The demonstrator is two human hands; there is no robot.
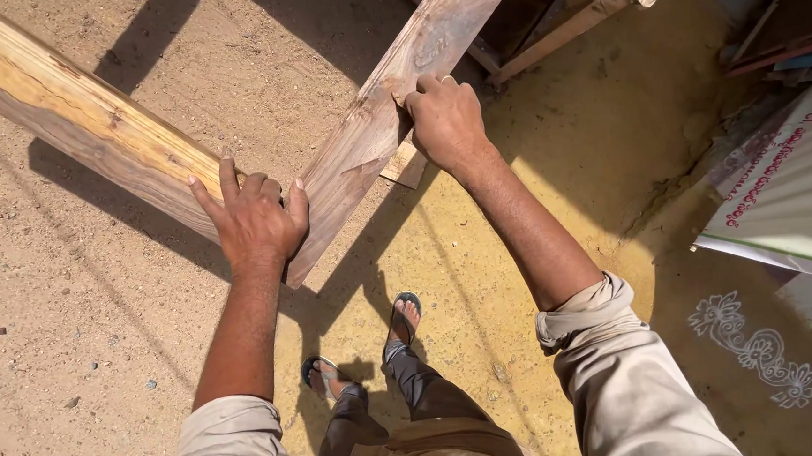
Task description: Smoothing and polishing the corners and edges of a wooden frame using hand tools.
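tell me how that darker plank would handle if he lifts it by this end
Probably stiff: the darker plank is thick solid wood. Likely heavy and end-loaded, since it runs long past the right hand. Its rough edges should not slip, and the left hand grips its lower end.

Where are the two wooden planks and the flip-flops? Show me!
Pale plank (70, 112), head view, on its broad sunlit face.
Darker plank (432, 39), head view, on its upper face above the right hand.
Flip-flops (407, 303), head view, on the front edge of the one further forward.
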